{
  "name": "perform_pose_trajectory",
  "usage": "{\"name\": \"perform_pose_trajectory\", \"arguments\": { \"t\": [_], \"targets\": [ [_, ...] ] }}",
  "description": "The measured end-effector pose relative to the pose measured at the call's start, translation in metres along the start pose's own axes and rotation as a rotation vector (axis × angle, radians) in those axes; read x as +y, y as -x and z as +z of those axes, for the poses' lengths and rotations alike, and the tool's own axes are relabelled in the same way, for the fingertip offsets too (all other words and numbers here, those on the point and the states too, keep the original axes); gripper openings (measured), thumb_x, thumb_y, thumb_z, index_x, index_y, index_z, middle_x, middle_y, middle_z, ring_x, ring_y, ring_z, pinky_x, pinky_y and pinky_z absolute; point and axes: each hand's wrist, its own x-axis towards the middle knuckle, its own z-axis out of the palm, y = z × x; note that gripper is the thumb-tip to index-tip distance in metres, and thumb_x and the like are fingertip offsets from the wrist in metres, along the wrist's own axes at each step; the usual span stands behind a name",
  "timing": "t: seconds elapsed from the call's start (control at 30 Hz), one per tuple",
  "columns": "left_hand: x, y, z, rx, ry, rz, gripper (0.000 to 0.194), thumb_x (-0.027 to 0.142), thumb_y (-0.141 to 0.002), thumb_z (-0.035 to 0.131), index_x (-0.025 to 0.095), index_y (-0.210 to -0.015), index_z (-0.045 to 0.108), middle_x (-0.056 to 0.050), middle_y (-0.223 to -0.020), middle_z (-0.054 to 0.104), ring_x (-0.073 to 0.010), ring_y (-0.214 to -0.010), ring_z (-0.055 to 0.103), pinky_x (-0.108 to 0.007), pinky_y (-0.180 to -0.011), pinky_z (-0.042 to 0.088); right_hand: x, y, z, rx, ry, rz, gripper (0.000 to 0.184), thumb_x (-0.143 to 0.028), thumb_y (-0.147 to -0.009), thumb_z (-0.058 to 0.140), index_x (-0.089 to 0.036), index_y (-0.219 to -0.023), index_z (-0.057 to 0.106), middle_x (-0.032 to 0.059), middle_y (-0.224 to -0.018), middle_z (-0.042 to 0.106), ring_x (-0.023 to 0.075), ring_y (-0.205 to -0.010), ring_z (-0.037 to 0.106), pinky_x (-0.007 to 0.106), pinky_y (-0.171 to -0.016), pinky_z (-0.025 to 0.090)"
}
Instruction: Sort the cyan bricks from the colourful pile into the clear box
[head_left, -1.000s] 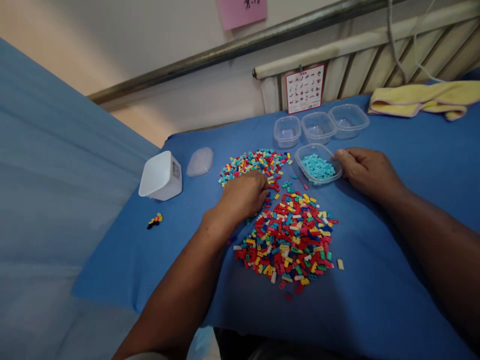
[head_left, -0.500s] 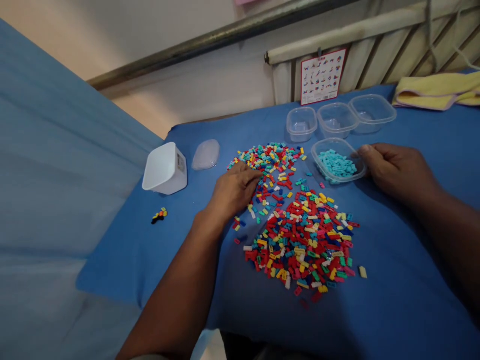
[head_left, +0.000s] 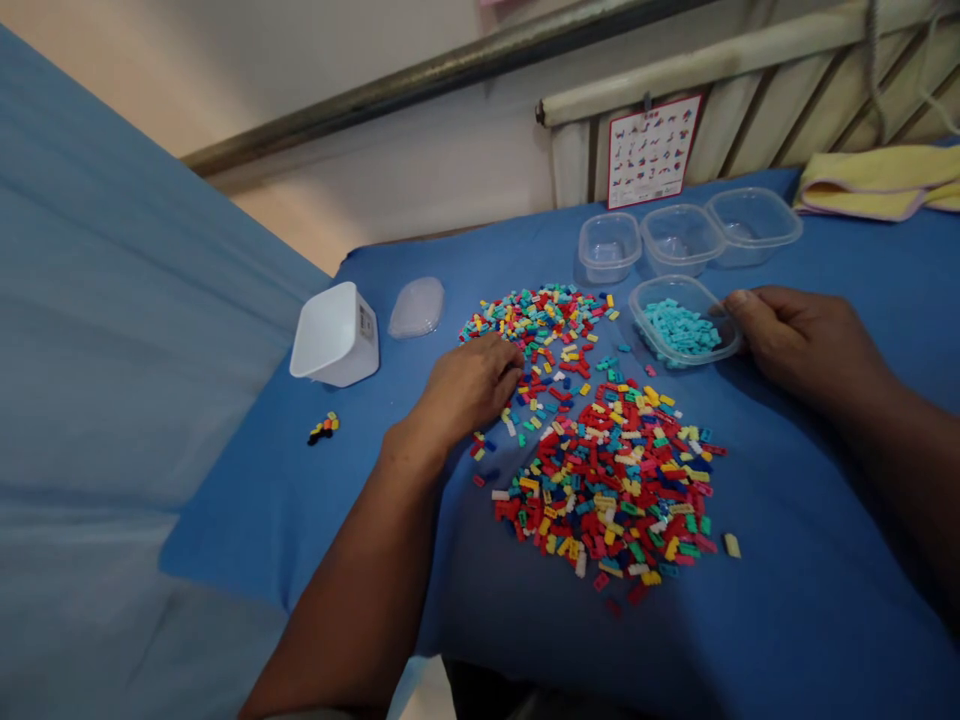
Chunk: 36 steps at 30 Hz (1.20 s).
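My left hand (head_left: 480,378) rests at the lower left edge of the far pile of small toy bricks (head_left: 546,305), its fingers curled down among them. Whether a brick sits between those fingertips is hidden. My right hand (head_left: 796,340) grips the near right side of a clear plastic tub (head_left: 651,348), thumb on the rim. Inside the tub lie many light-blue bricks (head_left: 681,328). Closer to me spreads a larger pile of mixed bricks (head_left: 615,480), mostly red with yellow, green, blue and white ones.
Three clear tubs (head_left: 609,262) stand in a row at the back. Left are a white box (head_left: 337,335), a clear lid (head_left: 417,307) and a few black, orange and yellow bricks (head_left: 323,428). A picture card (head_left: 651,152) hangs from the radiator; a yellow cloth (head_left: 862,185) lies at right.
The whole view has shifted slightly to the right. My left fingers have curled in a little more at the far pile; my right hand still holds the tub.
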Motion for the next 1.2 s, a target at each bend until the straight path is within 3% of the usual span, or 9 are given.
{"name": "perform_pose_trajectory", "arguments": {
  "t": [0.2, 0.37, 0.57, 0.7, 0.77, 0.83, 1.0, 1.1, 1.2],
  "targets": [
    [0.004, 0.003, -0.004, 0.07, 0.159, -0.069, 0.017, 0.033, -0.107, 0.063, 0.02, -0.11, 0.074, -0.008, -0.111, 0.075, -0.023, -0.099, 0.069, -0.037, -0.086, 0.047, -0.004, -0.002, -0.001, -0.016, -0.044, 0.003, 0.041, -0.048, -0.103, 0.058, -0.023, -0.071, 0.065, 0.0037, -0.07, 0.069, 0.0216, -0.072, 0.062, 0.036, -0.071, 0.043],
    [0.028, -0.007, -0.005, 0.048, 0.431, -0.036, 0.019, 0.038, -0.105, 0.067, 0.021, -0.104, 0.075, -0.004, -0.101, 0.075, -0.0181, -0.088, 0.065, -0.033, -0.08, 0.046, -0.007, -0.005, -0.002, -0.044, -0.063, -0.048, 0.046, -0.05, -0.106, 0.056, -0.025, -0.068, 0.061, 0.002, -0.065, 0.062, 0.0208, -0.069, 0.058, 0.036, -0.07, 0.041],
    [0.081, -0.056, -0.015, 0.076, 0.519, 0.138, 0.016, 0.033, -0.104, 0.069, 0.018, -0.104, 0.075, -0.002, -0.089, 0.072, -0.0156, -0.081, 0.062, -0.03, -0.076, 0.044, -0.004, -0.006, -0.002, -0.045, -0.056, -0.067, 0.046, -0.05, -0.107, 0.054, -0.028, -0.067, 0.058, 0.0017, -0.065, 0.062, 0.0221, -0.067, 0.058, 0.037, -0.068, 0.041],
    [0.101, -0.095, -0.014, 0.165, 0.67, 0.243, 0.029, 0.036, -0.105, 0.072, 0.015, -0.125, 0.076, -0.006, -0.108, 0.078, -0.0164, -0.092, 0.068, -0.029, -0.083, 0.05, -0.003, -0.006, -0.002, -0.038, -0.066, -0.073, 0.046, -0.05, -0.106, 0.055, -0.027, -0.067, 0.06, 0.0018, -0.065, 0.062, 0.0212, -0.066, 0.058, 0.036, -0.068, 0.04],
    [0.096, -0.102, -0.014, 0.232, 0.699, 0.248, 0.036, 0.036, -0.104, 0.073, 0.014, -0.132, 0.075, -0.007, -0.114, 0.079, -0.0161, -0.093, 0.069, -0.029, -0.083, 0.052, -0.003, -0.006, -0.002, -0.047, -0.073, -0.07, 0.047, -0.052, -0.107, 0.055, -0.026, -0.068, 0.061, 0.002, -0.065, 0.063, 0.0203, -0.067, 0.057, 0.035, -0.068, 0.039],
    [0.081, -0.096, -0.018, 0.283, 0.689, 0.199, 0.032, 0.036, -0.103, 0.072, 0.014, -0.126, 0.078, -0.006, -0.111, 0.08, -0.0161, -0.092, 0.069, -0.029, -0.084, 0.052, -0.002, -0.005, -0.002, -0.052, -0.078, -0.066, 0.048, -0.053, -0.107, 0.056, -0.024, -0.069, 0.063, 0.002, -0.065, 0.063, 0.0196, -0.067, 0.058, 0.035, -0.068, 0.039],
    [0.021, -0.045, -0.031, 0.29, 0.627, -0.07, 0.026, 0.038, -0.099, 0.072, 0.015, -0.105, 0.081, -0.004, -0.092, 0.078, -0.0149, -0.079, 0.065, -0.028, -0.075, 0.049, -0.003, -0.004, -0.003, -0.047, -0.059, -0.051, 0.047, -0.051, -0.106, 0.056, -0.023, -0.067, 0.061, 0.0008, -0.061, 0.059, 0.018, -0.064, 0.054, 0.035, -0.066, 0.036],
    [-0.008, -0.015, -0.023, 0.274, 0.634, -0.213, 0.03, 0.042, -0.095, 0.074, 0.015, -0.104, 0.081, -0.004, -0.089, 0.077, -0.0154, -0.076, 0.063, -0.028, -0.069, 0.046, -0.004, -0.003, -0.003, -0.045, -0.052, -0.044, 0.044, -0.05, -0.104, 0.056, -0.023, -0.07, 0.064, 0.001, -0.063, 0.062, 0.0186, -0.066, 0.057, 0.034, -0.067, 0.039],
    [-0.022, 0.003, -0.007, 0.274, 0.599, -0.264, 0.029, 0.043, -0.096, 0.073, 0.016, -0.103, 0.08, -0.004, -0.088, 0.076, -0.0169, -0.076, 0.064, -0.03, -0.068, 0.047, -0.003, -0.002, -0.001, -0.024, -0.028, -0.011, 0.042, -0.052, -0.102, 0.056, -0.023, -0.074, 0.068, 0.0023, -0.068, 0.069, 0.0203, -0.071, 0.062, 0.034, -0.068, 0.042]
  ]
}}
